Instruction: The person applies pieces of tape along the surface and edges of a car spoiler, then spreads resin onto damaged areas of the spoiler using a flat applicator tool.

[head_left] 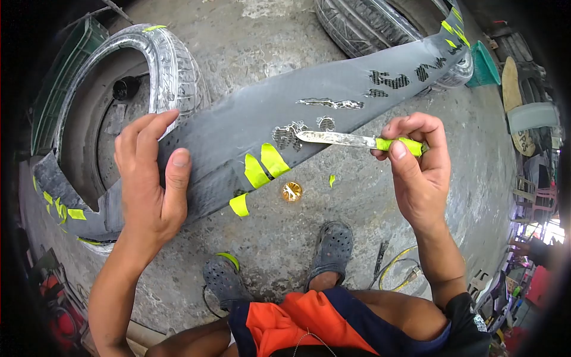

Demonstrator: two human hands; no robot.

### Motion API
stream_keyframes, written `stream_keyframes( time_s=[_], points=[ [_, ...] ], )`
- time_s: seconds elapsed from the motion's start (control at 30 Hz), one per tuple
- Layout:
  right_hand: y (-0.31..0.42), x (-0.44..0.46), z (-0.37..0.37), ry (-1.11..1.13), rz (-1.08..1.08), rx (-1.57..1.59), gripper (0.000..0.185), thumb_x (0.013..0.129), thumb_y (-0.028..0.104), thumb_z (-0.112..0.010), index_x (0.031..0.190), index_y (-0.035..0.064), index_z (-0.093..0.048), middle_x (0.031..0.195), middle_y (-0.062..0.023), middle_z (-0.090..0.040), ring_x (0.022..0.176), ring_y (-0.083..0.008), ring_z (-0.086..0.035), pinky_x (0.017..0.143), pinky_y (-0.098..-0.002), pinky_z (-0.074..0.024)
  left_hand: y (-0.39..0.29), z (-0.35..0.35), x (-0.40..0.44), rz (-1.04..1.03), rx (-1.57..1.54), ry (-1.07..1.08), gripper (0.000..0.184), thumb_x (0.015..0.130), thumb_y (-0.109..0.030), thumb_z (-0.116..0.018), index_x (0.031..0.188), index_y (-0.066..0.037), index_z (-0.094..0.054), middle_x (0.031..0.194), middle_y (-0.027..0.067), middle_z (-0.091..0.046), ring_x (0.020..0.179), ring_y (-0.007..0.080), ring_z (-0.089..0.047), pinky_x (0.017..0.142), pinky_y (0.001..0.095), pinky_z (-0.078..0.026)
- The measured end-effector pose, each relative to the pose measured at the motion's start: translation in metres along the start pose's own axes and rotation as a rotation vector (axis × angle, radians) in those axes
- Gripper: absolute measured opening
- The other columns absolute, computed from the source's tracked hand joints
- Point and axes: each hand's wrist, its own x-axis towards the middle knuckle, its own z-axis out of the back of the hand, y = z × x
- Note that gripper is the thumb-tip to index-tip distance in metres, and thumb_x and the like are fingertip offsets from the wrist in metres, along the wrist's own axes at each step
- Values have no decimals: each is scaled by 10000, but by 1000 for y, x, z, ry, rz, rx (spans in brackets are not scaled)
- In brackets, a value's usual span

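My right hand (421,175) grips a knife (339,138) by its handle, which is wrapped in yellow-green tape. Its worn, rounded blade points left, over the near edge of a long grey car body panel (238,125). The panel has ragged patches where a dark woven texture shows, one patch (288,135) just beside the blade tip. Several pieces of yellow-green tape (256,171) stick to the near edge and both ends. Fingers apart, my left hand (153,184) is over the left part of the panel; whether it touches the surface I cannot tell.
Beneath the panel's left end lies a dusty tyre (181,77), another tyre (363,30) beneath its right side. A small amber round object (291,191) and a tape scrap (332,180) lie on the concrete floor. A cable (389,271) runs at lower right; a teal container (485,65) stands far right.
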Motion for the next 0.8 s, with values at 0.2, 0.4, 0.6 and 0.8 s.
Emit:
stream_keyframes(
  time_s=[0.2, 0.4, 0.6, 0.8],
  points=[
    [-3, 0, -8, 1, 46, -48, 314, 998, 5, -612, 1272, 27, -460, 1161, -103, -589, 1023, -155, -606, 937, -341, -543, 0, -1, 1, 12, 2, 29, 457, 1031, -301, -494, 1385, -16, -543, 1351, 212, -520, 1301, 353, -459, 1148, 439, -294],
    [-2, 2, -3, -14, 92, -90, 317, 997, -4, -612, 1272, 27, -457, 1168, -103, -581, 1004, -149, -600, 929, -327, -534, -4, 0, 1, 12, -6, 62, 455, 1015, -292, -512, 1377, -18, -545, 1337, 208, -521, 1271, 358, -471, 1131, 436, -295],
    [2, -1, -3, -11, 31, -69, 314, 995, 4, -618, 1266, 36, -461, 1146, -96, -583, 1041, -149, -593, 925, -330, -538, -6, 0, 1, 6, -1, 71, 463, 997, -294, -526, 1370, -21, -540, 1340, 205, -518, 1272, 364, -469, 1128, 446, -287],
    [12, -12, 19, -3, -12, -31, 317, 991, 17, -624, 1266, 40, -467, 1113, -96, -600, 1008, -153, -606, 886, -332, -559, -4, -1, -1, 21, -6, 90, 487, 1002, -329, -517, 1381, -23, -530, 1359, 211, -504, 1292, 368, -453, 1134, 451, -280]
  ],
)
